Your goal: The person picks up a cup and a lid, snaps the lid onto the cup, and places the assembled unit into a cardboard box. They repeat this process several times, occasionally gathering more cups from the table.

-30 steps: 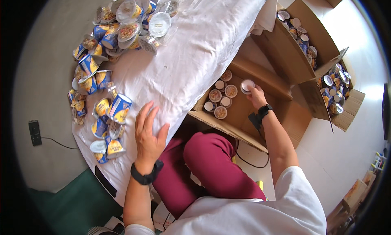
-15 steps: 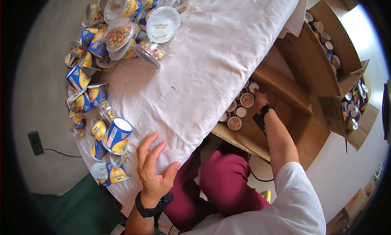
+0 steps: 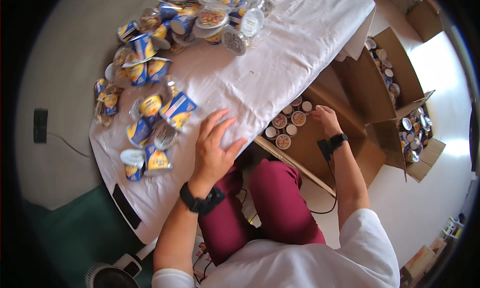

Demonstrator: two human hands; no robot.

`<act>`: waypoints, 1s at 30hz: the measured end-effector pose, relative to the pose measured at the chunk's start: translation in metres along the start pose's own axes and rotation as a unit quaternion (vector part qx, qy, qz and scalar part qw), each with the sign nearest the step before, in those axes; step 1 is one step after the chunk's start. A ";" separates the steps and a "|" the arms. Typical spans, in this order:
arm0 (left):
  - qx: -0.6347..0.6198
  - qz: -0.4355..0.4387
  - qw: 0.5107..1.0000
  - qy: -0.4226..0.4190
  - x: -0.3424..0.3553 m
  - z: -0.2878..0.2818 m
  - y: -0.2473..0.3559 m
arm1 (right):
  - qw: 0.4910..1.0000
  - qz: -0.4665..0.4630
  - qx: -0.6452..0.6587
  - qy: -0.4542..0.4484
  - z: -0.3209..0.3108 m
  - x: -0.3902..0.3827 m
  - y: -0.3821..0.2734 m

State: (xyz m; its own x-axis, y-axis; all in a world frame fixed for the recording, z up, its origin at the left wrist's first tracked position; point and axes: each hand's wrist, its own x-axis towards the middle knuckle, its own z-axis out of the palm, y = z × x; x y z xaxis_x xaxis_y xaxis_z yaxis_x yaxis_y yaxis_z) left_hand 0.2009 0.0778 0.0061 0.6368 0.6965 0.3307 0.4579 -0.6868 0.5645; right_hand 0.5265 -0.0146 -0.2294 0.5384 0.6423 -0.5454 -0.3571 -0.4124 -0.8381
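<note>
The right hand has pulled back from the cups in the box; they stand on end, round ends up. Both hands are empty, fingers loose. The left hand is over the surface, near tipped cups. Two more boxes hold cups.

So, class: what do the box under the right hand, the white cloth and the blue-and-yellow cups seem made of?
Box: matt cardboard, by its plain brown, folded panels.
Cloth: probably thin fabric with a soft sheen, by its creases and drape; fibre unclear.
Cups: smooth, slightly glossy, by their printed sides and held shape; plastic or coated paper, hard to tell.
</note>
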 end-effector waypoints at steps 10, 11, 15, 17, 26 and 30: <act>-0.089 0.005 0.990 0.111 -0.055 -0.033 0.005 | 0.955 -0.236 -0.062 -0.168 0.044 -0.267 -0.145; -0.091 0.003 0.986 0.137 -0.067 -0.039 0.006 | 0.948 -0.242 -0.057 -0.201 0.052 -0.281 -0.146; -0.071 -0.051 0.976 0.200 -0.118 -0.069 -0.010 | 0.923 -0.258 -0.040 -0.282 0.125 -0.325 -0.158; -0.088 -0.083 0.964 0.235 -0.136 -0.085 -0.016 | 0.905 -0.294 -0.057 -0.302 0.162 -0.335 -0.164; -0.136 -0.201 0.908 0.342 -0.180 -0.091 -0.063 | 0.796 -0.506 -0.235 -0.237 0.304 -0.318 -0.151; -0.072 -0.213 0.917 0.330 -0.166 -0.089 -0.055 | 0.730 -0.554 -0.325 -0.233 0.314 -0.298 -0.131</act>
State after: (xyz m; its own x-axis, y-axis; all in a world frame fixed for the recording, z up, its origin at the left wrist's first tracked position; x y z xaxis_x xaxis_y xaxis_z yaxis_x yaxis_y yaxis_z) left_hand 0.0150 0.0182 -0.0122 -0.1177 0.9017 0.4160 0.4609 -0.3215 0.8272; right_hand 0.1731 0.0512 0.0449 -0.1513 0.9015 0.4055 0.6198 0.4061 -0.6715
